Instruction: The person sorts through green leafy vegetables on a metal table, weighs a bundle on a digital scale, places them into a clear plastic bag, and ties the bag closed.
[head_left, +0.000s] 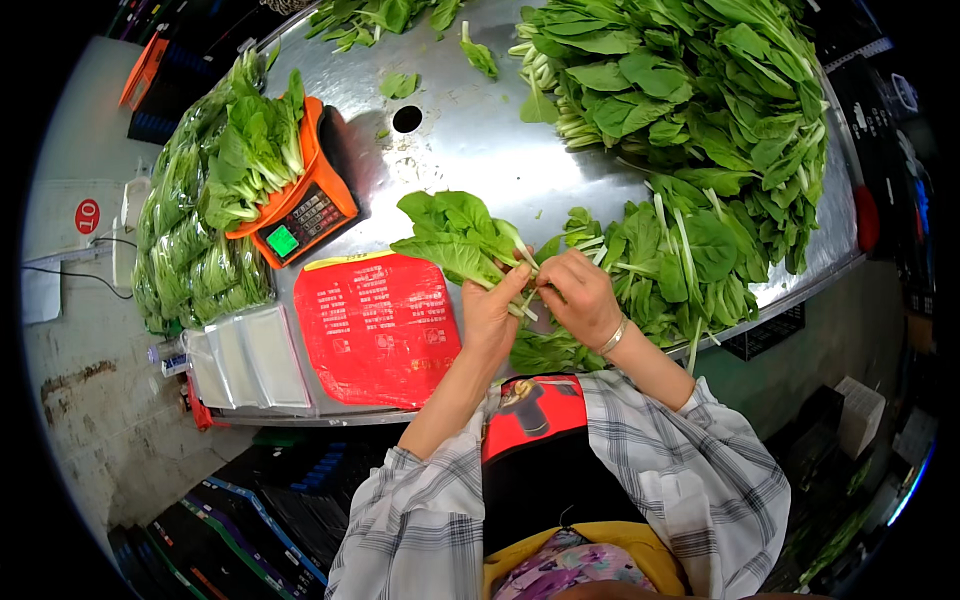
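Observation:
My left hand (487, 311) grips a small bunch of leafy greens (457, 232) by its pale stems, leaves pointing up and away from me. My right hand (581, 296), a bracelet at its wrist, meets the stem ends with thumb and bent fingers pinched there. Just what lies between those fingertips is partly hidden. Below and left of the bunch lies a flat red plastic bag (379, 330) with printed writing. Loose greens (675, 262) are spread to the right of my right hand, and some lie under it by the table's near edge.
A large heap of greens (675, 82) covers the steel table's (465, 142) far right. At left, an orange digital scale (311, 217) bears greens (259, 150), beside stacked bagged greens (180, 240). Clear plastic bags (251, 364) lie at the near left corner. Black crates (240, 532) stand below.

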